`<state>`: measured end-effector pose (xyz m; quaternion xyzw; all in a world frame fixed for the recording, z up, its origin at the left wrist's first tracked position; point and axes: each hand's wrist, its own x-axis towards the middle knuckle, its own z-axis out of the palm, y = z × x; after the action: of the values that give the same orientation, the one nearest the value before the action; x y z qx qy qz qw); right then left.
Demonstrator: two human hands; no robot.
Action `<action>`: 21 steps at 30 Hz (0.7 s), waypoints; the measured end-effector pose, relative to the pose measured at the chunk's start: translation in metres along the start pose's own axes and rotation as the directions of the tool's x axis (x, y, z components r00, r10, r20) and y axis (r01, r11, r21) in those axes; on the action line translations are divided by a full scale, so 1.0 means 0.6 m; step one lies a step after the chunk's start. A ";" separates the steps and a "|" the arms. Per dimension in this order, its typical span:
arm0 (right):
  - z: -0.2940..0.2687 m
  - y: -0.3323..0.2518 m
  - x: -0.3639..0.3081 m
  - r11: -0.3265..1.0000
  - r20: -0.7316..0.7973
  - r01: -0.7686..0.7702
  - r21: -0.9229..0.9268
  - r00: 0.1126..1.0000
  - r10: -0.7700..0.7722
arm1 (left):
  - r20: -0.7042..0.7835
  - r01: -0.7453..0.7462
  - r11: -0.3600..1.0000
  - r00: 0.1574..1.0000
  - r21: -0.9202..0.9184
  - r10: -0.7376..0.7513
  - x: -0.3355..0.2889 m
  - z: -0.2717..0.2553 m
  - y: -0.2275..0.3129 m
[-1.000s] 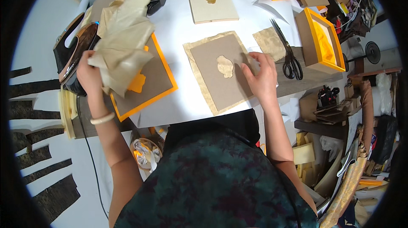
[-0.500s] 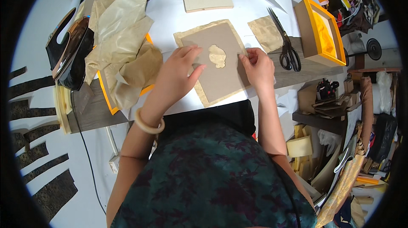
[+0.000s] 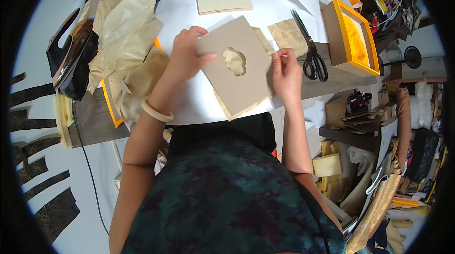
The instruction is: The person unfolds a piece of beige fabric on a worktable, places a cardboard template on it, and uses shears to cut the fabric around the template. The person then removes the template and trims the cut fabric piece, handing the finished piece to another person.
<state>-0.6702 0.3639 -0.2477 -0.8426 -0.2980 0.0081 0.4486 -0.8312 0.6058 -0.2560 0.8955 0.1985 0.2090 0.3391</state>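
A grey-brown board with an ornate cut-out in its middle is raised at its far left, tilted over a sheet of pale gold fabric. The fabric shows through the cut-out and along the far right and near edges. My left hand grips the board's left edge, thumb on the upper face and fingers by the far corner. At the right side my right hand has thumb and fingertips pinched together at the fabric's edge, close to the board. A cream bangle circles my left wrist.
Black scissors and a gold fabric square lie to the right, before an open brown-and-orange box. A cream panel lies at the far side. Crumpled gold fabric and an iron stand left.
The board's left and far side has come up off the fabric, baring more fabric at the right. My left hand has moved left and slightly up with the edge; my right hand barely shifted.
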 end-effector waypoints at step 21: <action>-0.072 -0.190 0.123 0.778 0.286 -0.136 0.613 0.956 -0.059 | 0.117 0.315 0.482 0.911 -0.818 -0.396 0.033 -0.015 0.013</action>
<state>-0.6537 0.4168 -0.1164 -0.6406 -0.3230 0.2390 0.6543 -0.8178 0.6148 -0.2397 0.5620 0.2735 0.2412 0.7424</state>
